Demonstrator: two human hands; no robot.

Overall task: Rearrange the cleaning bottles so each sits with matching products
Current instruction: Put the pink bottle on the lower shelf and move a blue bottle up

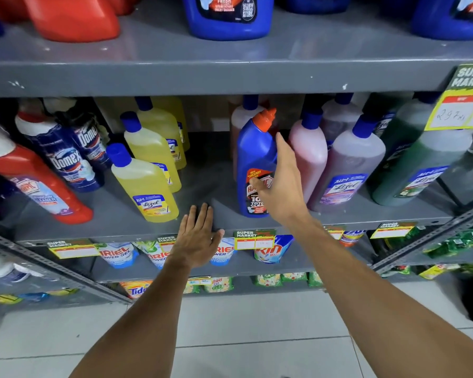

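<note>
**shelfnerd:** Both hands are up at the middle shelf [153, 227]. Right hand [280, 184] is wrapped round the right side of the blue Harpic bottle [254, 162], thumb across the label, fingers reaching behind it. Looks like a grip, but the bottle's base seems to sit on the shelf, so I'd call it clamped but not lifted. Left hand [195, 236] is flat and spread, holding nothing, resting on the shelf's near edge.

**mopguy:** And where's that bottle sitting exactly?

**shelfnerd:** Upright, near the front, right in the middle of the shelf. Bare gap on its left, pink Lizol bottles [307, 151] touching or just beside it on the right and behind. So it's the odd one out in the Lizol run.

**mopguy:** So how much is sorted?

**shelfnerd:** My guess, most of it. Yellow Lizol bottles [145, 184] are lined up together on the left of the gap, pinks together, then a purple Lizol bottle [347, 165] and a green Lizol bottle [410, 170] further right. Domex bottles [66, 159] are grouped at far left with a red Harpic bottle [36, 184] beside them. Blue jugs [227, 17] with a similar label are on the top shelf, so I'd bet that's where this one belongs. That's the one obvious stray left; can't see what's off-frame though.
</note>
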